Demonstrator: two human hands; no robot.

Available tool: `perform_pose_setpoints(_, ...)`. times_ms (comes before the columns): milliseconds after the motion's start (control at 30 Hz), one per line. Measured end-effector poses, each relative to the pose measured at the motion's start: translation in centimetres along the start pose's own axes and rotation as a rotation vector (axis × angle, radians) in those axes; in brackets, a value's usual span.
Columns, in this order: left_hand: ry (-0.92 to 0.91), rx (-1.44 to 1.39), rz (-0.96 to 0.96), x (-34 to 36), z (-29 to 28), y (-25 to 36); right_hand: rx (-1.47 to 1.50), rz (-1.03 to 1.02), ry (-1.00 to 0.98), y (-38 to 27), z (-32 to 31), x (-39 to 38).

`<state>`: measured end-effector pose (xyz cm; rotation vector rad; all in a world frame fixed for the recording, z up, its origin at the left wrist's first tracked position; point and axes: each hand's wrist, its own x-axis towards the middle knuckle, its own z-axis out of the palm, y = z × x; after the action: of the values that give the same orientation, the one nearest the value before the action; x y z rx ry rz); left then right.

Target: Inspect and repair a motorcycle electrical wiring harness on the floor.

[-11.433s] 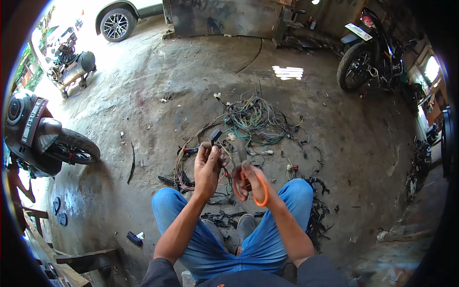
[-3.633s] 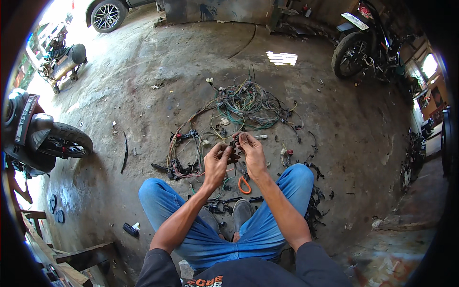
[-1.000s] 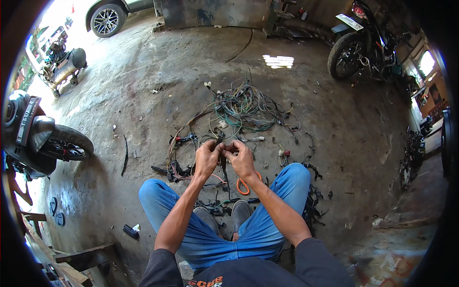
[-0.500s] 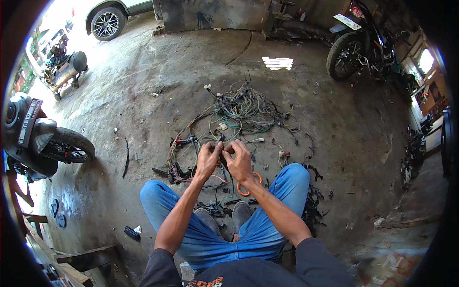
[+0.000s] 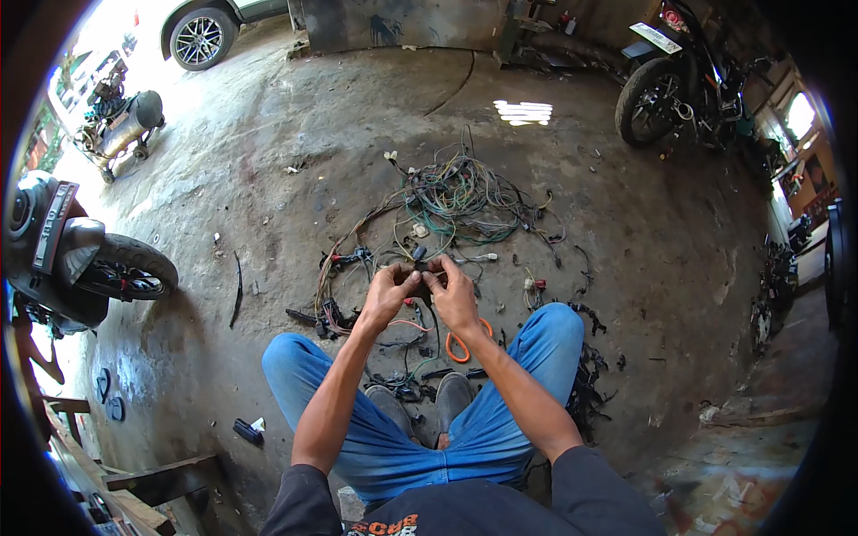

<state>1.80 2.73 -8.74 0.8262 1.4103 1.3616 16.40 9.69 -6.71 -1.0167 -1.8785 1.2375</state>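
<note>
My left hand point(image 5: 387, 293) and my right hand point(image 5: 452, 291) meet above the floor between my knees, fingertips pinched close together. Both grip a wire with a dark connector point(image 5: 418, 254) that sticks up just beyond my fingertips. From between the hands a dark strip or cable point(image 5: 435, 323) hangs toward my shoes. Just beyond lies a tangled wiring harness point(image 5: 460, 201) of green, grey and brown wires. Its bundled branch curves down on the left to black connectors point(image 5: 329, 314). My fingers hide the exact spot being gripped.
An orange loop point(image 5: 450, 348) lies near my right shin. Black scraps point(image 5: 585, 384) are strewn beside my right knee. One motorcycle point(image 5: 125, 270) stands at left, another point(image 5: 657, 100) at far right. A compressor tank point(image 5: 134, 121) and a car wheel point(image 5: 200, 41) are farther left.
The dark connector now shows above my fingertips, where it was mostly hidden before. Both hands have shifted slightly and stay together. The view has tilted a little.
</note>
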Motion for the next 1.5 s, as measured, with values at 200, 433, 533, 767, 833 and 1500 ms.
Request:
perform_pose_setpoints(200, 0.141, 0.093, 0.030, 0.7, 0.3, -1.6, -0.079, -0.227, 0.032, -0.2, 0.7, 0.1)
perform_pose_setpoints(433, 0.189, -0.083, -0.041, 0.3, 0.3, -1.2, -0.221, -0.431, 0.050, -1.3, 0.8, -0.2)
perform_pose_setpoints(533, 0.106, -0.365, 0.068, -0.1, 0.1, -0.8, -0.068, -0.335, 0.024, -1.8, 0.2, -0.7)
perform_pose_setpoints(767, -0.035, -0.211, -0.041, -0.6, -1.2, 0.8, 0.151, -0.018, -0.129, -1.6, -1.0, 0.1)
perform_pose_setpoints(833, -0.022, -0.175, -0.020, -0.2, -1.1, 0.4, 0.144, 0.044, -0.138, -1.4, -1.1, 0.3)
perform_pose_setpoints(1500, -0.179, -0.239, -0.013, 0.1, 0.2, 1.1, 0.743, 0.199, -0.243, 1.2, -1.2, 0.5)
